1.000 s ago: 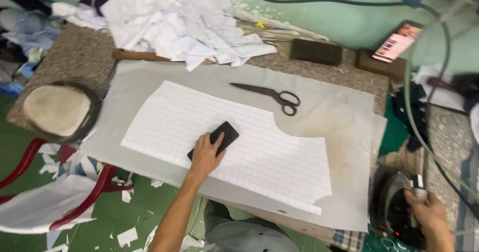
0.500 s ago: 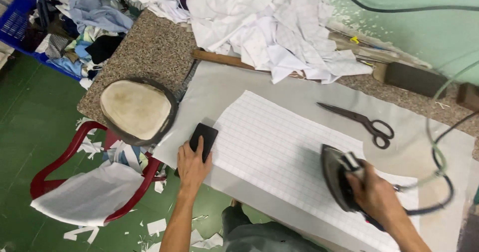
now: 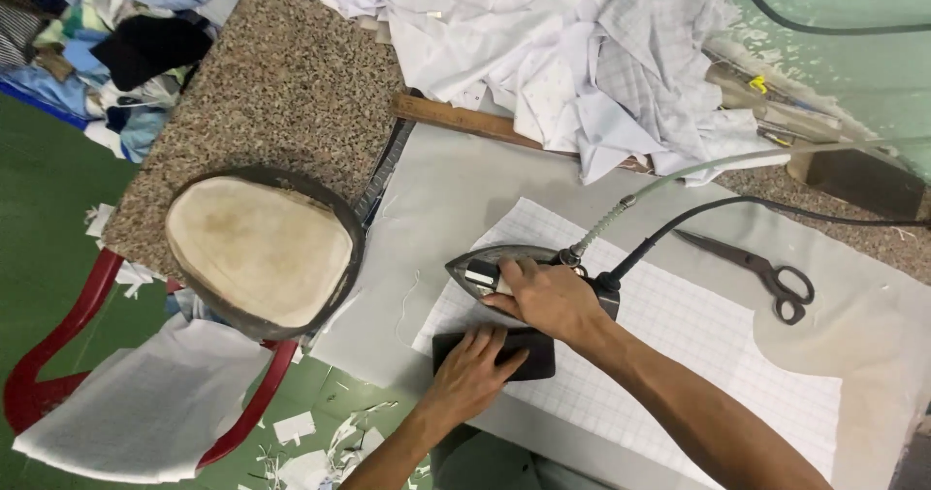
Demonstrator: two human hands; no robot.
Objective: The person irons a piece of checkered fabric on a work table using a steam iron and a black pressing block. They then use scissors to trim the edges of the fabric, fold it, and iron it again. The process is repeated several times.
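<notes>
A white gridded fabric piece lies flat on the grey pressing cloth that covers the table. My right hand grips the handle of a dark clothes iron, which rests on the fabric's left corner with its tip pointing left. My left hand presses flat on a black rectangular block at the fabric's near left edge, just below the iron. A hose and a black cord run from the iron up to the right.
Black scissors lie on the cloth to the right. An oval padded pressing form sits at the table's left. White garments are heaped at the back over a wooden bar. A red chair with white fabric stands below left.
My right hand has carried the iron leftward across the fabric to its left corner. My left hand stays on the black block. The camera view has shifted left and closer.
</notes>
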